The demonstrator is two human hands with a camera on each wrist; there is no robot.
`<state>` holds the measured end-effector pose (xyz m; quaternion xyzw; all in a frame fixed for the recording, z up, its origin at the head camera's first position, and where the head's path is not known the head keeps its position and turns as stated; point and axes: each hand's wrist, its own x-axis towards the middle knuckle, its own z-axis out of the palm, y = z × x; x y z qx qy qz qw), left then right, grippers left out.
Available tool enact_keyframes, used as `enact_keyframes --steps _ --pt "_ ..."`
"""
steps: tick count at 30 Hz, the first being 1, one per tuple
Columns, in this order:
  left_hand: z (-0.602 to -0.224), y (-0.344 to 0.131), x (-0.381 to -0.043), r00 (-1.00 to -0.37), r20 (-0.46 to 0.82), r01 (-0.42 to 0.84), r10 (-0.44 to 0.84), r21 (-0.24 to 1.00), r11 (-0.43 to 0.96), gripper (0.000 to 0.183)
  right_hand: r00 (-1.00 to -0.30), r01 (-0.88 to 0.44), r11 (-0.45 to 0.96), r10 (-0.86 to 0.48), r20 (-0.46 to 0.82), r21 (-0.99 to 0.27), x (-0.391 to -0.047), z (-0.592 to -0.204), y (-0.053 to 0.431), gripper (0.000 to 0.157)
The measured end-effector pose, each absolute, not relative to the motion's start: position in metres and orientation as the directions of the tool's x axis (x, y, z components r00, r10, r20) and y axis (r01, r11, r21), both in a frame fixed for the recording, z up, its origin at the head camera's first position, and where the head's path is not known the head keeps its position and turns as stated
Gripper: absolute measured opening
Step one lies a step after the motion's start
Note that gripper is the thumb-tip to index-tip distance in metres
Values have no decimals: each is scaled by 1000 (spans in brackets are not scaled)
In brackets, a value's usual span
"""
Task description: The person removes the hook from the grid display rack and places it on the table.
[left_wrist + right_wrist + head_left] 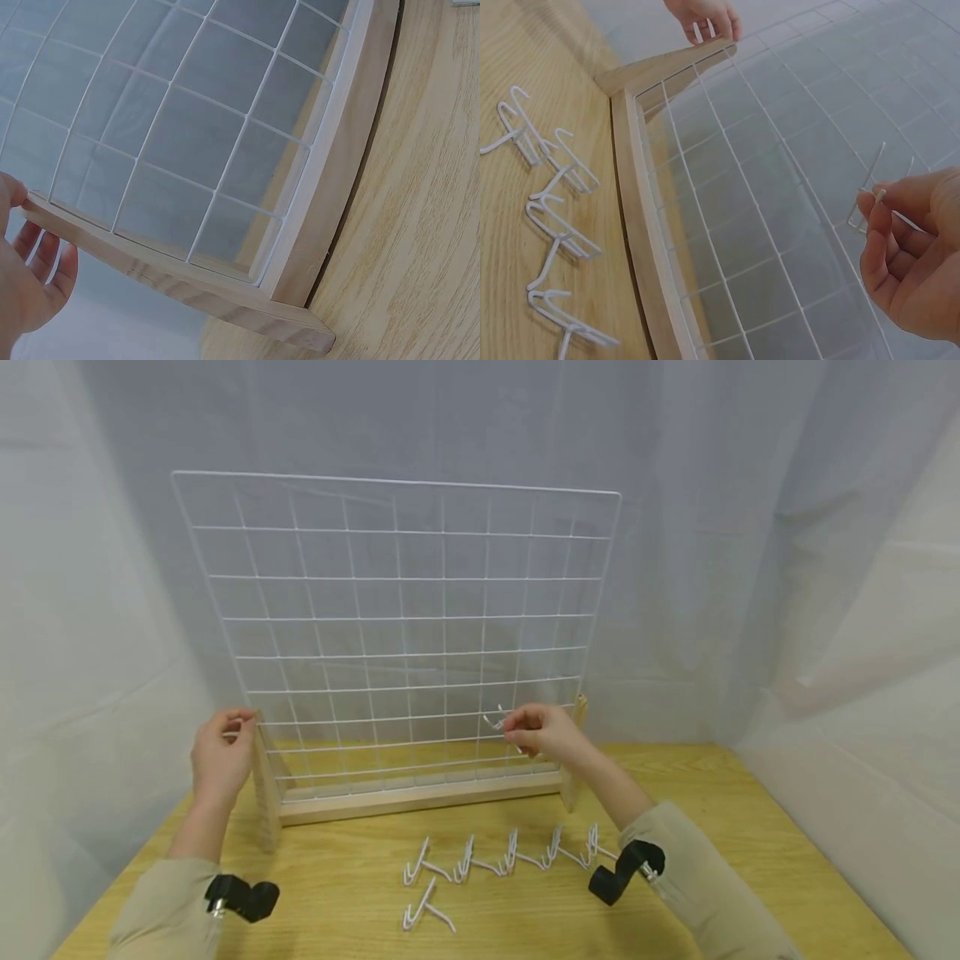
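Observation:
A white wire grid panel (pixel 420 610) stands upright in a wooden stand (pixel 420 802). My left hand (pixel 221 756) pinches the top end of the stand's left side post (pixel 150 270), thumb on one face and fingers on the other. Between the thumb and fingers of my right hand (pixel 547 732) is a white wire hook (pixel 866 187), its prongs pointing at the grid. The hook is in front of the grid's lower right part; whether it touches the wires, I cannot tell. My fingers hide part of it.
Several white wire hooks (pixel 465 860) lie in a row on the wooden table (pixel 337 893) before the stand. One more hook (pixel 429 906) lies nearer to me. White curtains (pixel 750 568) hang behind and at both sides.

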<state>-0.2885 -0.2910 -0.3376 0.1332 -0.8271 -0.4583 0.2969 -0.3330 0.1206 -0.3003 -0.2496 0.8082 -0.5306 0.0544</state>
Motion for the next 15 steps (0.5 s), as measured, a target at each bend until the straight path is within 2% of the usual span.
enact_keyframes --steps 15 --pt "-336 -290 -289 -792 354 39 -498 843 537 30 -857 -339 343 -498 137 -876 -318 -321 130 18"
